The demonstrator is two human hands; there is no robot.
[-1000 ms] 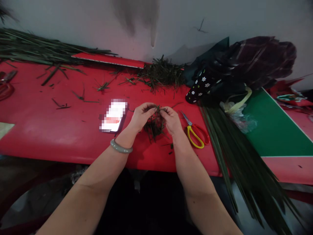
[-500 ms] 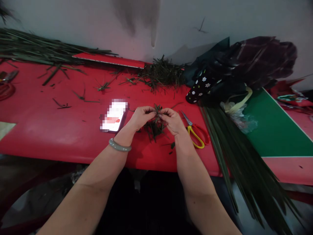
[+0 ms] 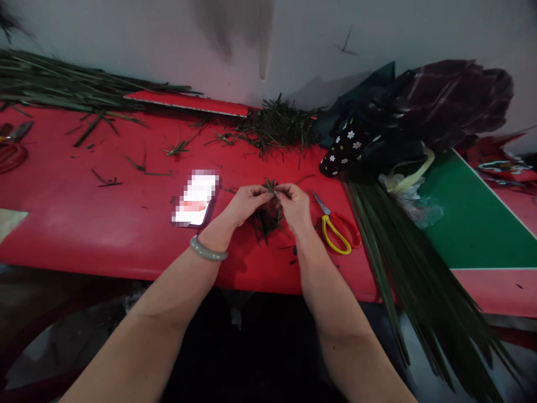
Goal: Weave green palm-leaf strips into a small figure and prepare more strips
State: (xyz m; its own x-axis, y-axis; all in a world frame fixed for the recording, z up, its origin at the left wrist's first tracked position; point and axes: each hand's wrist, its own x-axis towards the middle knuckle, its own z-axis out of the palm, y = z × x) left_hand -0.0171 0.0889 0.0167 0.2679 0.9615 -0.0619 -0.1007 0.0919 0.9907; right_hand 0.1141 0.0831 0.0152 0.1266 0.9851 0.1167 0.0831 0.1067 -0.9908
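My left hand and my right hand meet over the red table, both pinched on a small woven bundle of green leaf strips held between their fingertips. Loose ends of the strips hang down below the fingers. A pale bangle sits on my left wrist. A phone lies just left of my left hand. Scissors with yellow and red handles lie just right of my right hand.
A long sheaf of green leaves runs off the table's front at the right. Cut leaf scraps pile by the wall. More long leaves lie at the back left. Dark cloth and bags sit at the right, beside a green board.
Both hands have stayed over the same spot, their fingers shifting slightly on the leaf bundle; the right hand drew a little closer to the left.
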